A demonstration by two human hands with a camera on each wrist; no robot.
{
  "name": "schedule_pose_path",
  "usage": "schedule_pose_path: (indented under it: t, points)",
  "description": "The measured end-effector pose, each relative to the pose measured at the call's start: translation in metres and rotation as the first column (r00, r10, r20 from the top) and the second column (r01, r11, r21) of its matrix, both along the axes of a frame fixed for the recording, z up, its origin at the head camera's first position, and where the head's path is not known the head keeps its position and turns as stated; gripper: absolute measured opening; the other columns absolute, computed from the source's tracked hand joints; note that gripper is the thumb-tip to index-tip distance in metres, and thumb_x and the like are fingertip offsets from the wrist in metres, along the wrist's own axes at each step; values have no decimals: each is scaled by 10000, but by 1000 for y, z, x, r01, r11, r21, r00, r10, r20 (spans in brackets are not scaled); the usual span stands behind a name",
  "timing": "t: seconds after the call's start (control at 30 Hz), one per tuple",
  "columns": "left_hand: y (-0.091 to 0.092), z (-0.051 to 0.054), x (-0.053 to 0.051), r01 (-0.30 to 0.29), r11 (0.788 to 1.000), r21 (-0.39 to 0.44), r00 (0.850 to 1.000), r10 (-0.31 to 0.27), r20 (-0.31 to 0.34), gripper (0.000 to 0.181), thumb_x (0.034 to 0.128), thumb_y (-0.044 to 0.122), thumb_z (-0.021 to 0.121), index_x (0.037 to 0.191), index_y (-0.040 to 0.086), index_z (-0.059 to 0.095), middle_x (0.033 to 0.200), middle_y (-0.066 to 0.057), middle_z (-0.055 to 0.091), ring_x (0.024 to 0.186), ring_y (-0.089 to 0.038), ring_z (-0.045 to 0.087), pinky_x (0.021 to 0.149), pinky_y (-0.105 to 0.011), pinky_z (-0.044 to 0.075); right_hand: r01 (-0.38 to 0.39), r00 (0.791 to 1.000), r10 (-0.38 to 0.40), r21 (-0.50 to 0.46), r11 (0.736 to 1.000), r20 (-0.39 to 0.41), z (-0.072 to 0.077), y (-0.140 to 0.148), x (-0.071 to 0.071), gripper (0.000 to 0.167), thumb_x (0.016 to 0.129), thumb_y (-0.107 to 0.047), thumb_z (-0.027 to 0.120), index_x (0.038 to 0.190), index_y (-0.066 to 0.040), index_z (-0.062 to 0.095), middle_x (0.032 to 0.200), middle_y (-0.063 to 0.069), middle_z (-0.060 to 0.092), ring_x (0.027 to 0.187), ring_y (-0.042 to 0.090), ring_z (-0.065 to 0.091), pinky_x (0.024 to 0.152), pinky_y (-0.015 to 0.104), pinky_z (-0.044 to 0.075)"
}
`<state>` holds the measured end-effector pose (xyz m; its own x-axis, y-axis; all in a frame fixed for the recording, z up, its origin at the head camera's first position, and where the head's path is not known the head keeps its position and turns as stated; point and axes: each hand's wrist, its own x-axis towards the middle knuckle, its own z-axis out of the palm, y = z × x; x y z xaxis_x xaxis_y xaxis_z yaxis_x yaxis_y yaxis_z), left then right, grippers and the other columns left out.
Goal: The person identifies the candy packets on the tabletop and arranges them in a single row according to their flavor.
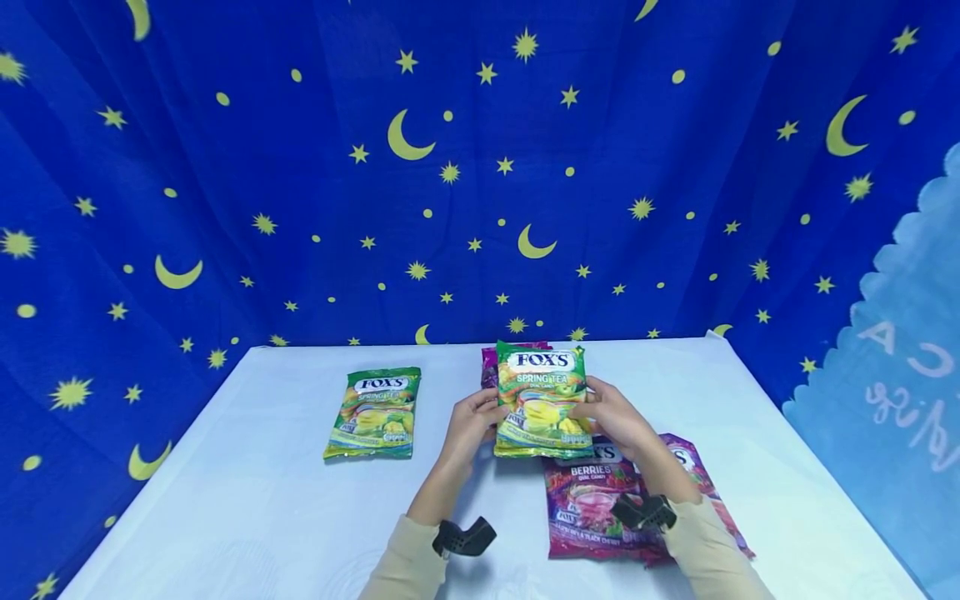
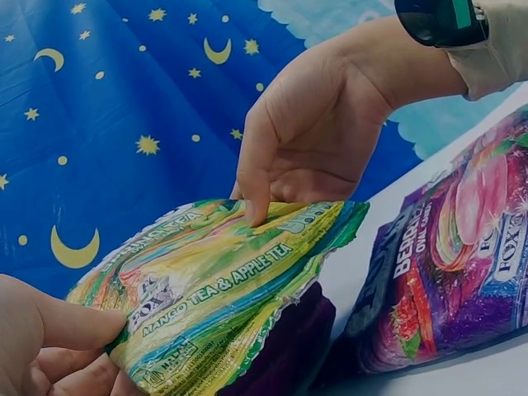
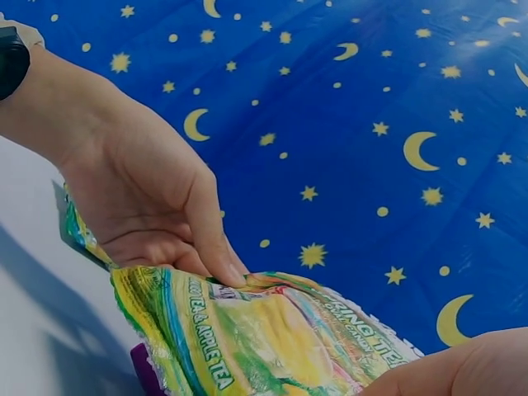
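Note:
A green and yellow Fox's Spring Tea candy bag [image 1: 542, 408] is held up off the table between both hands. My left hand [image 1: 471, 423] pinches its left edge, thumb on the front, as the left wrist view also shows. On the opposite edge my right hand [image 1: 617, 417] grips with its thumb over the printed face [image 3: 280, 330]. Behind the held bag, a purple candy bag [image 1: 489, 367] is mostly hidden. Below the right forearm lies a purple Berries candy bag [image 1: 581, 517], partly covered by that arm.
Another Spring Tea bag [image 1: 375, 414] lies flat to the left on the white table [image 1: 285, 508]. A further purple bag [image 1: 708, 483] lies at the right, overlapping the Berries bag. A blue star-patterned curtain [image 1: 480, 200] hangs along the table's back edge.

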<state>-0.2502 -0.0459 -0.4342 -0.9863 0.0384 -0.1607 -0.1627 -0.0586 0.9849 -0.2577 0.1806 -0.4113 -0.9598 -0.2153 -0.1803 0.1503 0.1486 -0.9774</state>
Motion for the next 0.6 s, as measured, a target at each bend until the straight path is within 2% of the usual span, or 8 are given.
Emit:
schedule_pose_path:
  t: [0.17,0.33,0.6]
  points:
    - [-1,-2,-1,-8,1000,-2,1000,8,-8,452,902,82,629,1336,-4,537,1218,-144,641,996,-220,650,804,-341,536,16,1000,-16,5,1000,6,-2,-2,0,701,851,-33,615,1466,40,288,1202,214,604,934,240,643,818,366,532]
    - [-2,-2,-1,-2,1000,-1,1000,2,-13,459,899,78,631,1338,-12,532,1217,-148,640,993,-211,649,796,-336,538,29,999,-30,23,999,15,-3,-5,-1,645,895,-81,589,1462,31,303,1203,215,599,944,240,645,806,372,546]
    - [-1,-3,-3,-13,1000,-15,1000,13,-6,427,893,78,628,1307,-3,562,1152,-127,669,875,-157,645,724,-285,531,22,1000,-22,8,1000,-3,-3,-5,1,597,946,-107,534,1464,53,282,1184,206,612,933,230,646,802,371,548]
